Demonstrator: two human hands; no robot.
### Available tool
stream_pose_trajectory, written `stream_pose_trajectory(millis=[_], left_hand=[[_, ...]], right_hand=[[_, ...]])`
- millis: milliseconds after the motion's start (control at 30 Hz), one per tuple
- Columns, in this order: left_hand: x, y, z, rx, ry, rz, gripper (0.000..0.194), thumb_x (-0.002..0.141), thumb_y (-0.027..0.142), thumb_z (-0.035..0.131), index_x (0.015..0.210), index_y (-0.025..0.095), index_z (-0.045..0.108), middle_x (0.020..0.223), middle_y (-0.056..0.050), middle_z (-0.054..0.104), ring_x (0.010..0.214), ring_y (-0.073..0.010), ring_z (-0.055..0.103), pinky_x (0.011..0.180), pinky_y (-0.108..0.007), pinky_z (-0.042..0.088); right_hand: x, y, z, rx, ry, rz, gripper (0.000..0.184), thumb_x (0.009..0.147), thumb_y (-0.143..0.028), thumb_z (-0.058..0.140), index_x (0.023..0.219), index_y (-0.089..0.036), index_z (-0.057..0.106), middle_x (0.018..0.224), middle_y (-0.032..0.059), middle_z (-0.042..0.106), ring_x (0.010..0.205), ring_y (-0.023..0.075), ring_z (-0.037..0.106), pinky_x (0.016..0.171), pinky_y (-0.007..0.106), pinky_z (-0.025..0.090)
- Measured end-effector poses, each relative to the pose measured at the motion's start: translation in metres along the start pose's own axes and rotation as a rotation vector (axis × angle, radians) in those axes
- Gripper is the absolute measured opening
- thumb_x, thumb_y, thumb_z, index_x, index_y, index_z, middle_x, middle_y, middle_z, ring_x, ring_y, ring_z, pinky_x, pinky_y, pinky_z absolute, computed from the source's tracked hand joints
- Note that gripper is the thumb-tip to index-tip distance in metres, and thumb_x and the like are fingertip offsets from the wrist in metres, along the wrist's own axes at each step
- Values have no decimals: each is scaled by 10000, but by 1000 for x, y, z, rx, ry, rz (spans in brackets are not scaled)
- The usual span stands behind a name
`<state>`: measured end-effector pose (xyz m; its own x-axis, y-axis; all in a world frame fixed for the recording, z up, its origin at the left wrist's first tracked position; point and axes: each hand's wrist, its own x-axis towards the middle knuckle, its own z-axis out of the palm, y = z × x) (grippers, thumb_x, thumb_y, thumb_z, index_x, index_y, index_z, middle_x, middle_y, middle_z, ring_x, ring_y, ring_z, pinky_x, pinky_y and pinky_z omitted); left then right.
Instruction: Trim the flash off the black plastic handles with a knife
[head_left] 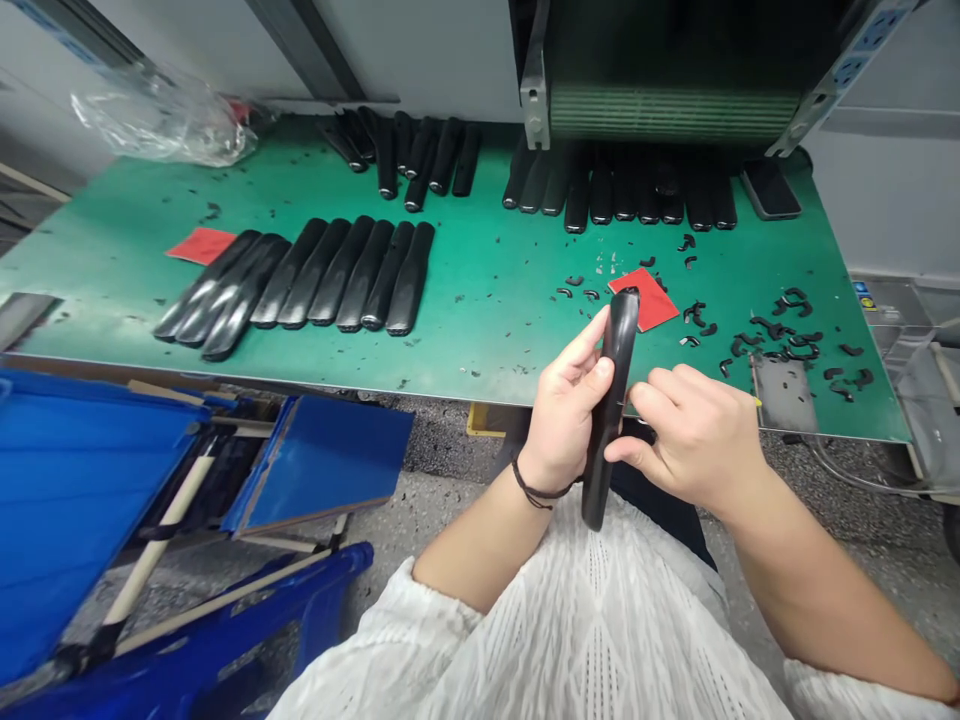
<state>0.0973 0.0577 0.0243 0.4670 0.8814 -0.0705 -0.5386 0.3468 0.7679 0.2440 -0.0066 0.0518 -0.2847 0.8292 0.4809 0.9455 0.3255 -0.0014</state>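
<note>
My left hand (564, 412) grips a long black plastic handle piece (611, 400) held upright in front of the table's near edge. Fingers of my right hand (694, 432) are curled and press against the piece's right side at mid-length; a thin yellow-tipped tool seems to poke out behind the knuckles. Just beyond the piece's top lies a red card (646, 298) on the green mat (495, 300), among small black plastic trimmings (780, 340).
A row of several black pieces (315, 275) lies left of centre, and more rows (420, 155) (622, 190) lie at the back under a machine (667, 70). Another red card (201, 245) and a plastic bag (161, 115) are at the left. Blue crates (67, 490) stand below left.
</note>
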Motion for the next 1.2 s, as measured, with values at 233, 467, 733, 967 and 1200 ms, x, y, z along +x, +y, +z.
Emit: stream_pose_trajectory(millis=[233,467,733,967,1200], left_hand=[[6,10,1,-153,-31,-73,682,933,359,717,1564,240,487,625,73,437,472,-73,384,423,-211,331],[9,14,1,-150,37,-88,592,960,349,689,1527,274,534,624,58,503,459,-78,453,413,-196,384],[17,25,1,-184,143,-68,563,1022,278,582,1575,264,473,633,56,532,461,-69,452,421,-184,353],[24,40,1,-199,291,-27,481,1054,253,531,1534,283,515,658,63,497,457,-57,446,422,-184,349],[29,37,-10,-197,340,42,444,1078,285,492,1521,262,490,633,72,450,448,-59,415,412,-185,346]], right_hand=[[-5,-7,2,-32,-15,-44,568,1013,-701,407,745,-221,551,673,2,480,659,171,351,581,324,213],[-8,-16,6,-38,6,-78,520,1057,-606,388,760,-224,580,664,8,478,676,185,347,601,334,215],[-17,-29,10,44,-65,-60,600,1050,-666,322,725,-215,548,671,10,485,683,174,362,609,327,214],[-21,-35,6,18,-44,-99,562,1008,-684,452,713,-213,534,652,0,488,663,159,353,607,324,208],[-19,-38,8,-39,78,-169,459,1001,-589,558,733,-218,579,610,-11,474,642,158,351,589,333,213]])
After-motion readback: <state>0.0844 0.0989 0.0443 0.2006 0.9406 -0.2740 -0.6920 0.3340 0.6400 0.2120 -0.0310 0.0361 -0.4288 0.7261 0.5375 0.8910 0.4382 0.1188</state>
